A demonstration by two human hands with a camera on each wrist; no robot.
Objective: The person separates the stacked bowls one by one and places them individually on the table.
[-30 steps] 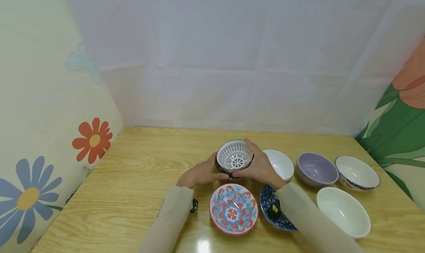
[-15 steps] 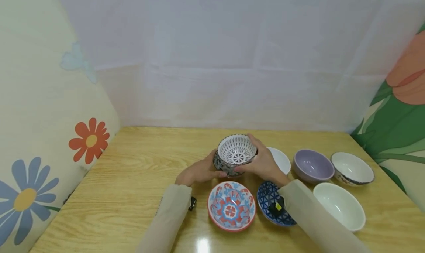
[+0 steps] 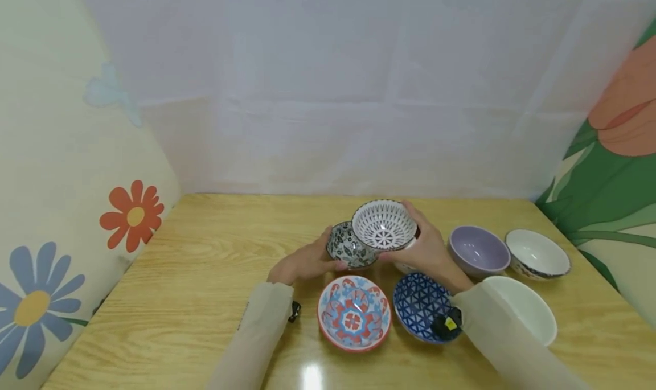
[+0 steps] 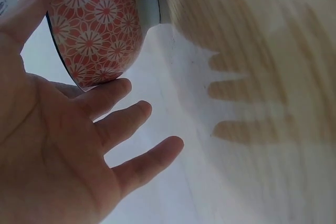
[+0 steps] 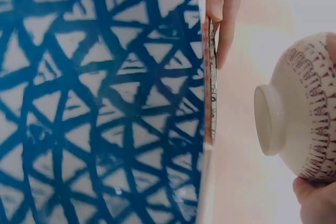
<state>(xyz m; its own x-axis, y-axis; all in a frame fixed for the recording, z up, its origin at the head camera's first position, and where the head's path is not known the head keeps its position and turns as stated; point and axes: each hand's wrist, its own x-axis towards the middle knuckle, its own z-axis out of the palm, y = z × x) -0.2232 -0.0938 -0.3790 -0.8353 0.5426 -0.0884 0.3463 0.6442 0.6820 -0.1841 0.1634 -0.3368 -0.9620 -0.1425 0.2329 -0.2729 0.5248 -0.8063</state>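
My right hand (image 3: 427,250) grips a white bowl (image 3: 381,225) with a dark petal pattern by its right side. This bowl is raised, its foot (image 5: 268,120) showing in the right wrist view. A second bowl, black-and-white floral inside (image 3: 351,250), lies below and to its left, partly overlapped by it. My left hand (image 3: 304,262) holds that floral bowl at its left side. From the left wrist, its red outer wall with white flowers (image 4: 97,30) sits between thumb and index finger, the other fingers spread.
A red-and-blue bowl (image 3: 353,313) and a blue patterned bowl (image 3: 420,304) stand in front. To the right are a purple bowl (image 3: 479,250), a white dark-rimmed bowl (image 3: 538,253) and a plain white bowl (image 3: 533,310). Another white bowl is mostly hidden behind my right hand.
My right hand has lifted the petal-patterned bowl out of the floral bowl and moved it up and right. The left hand stays on the floral bowl, whose inside now shows.
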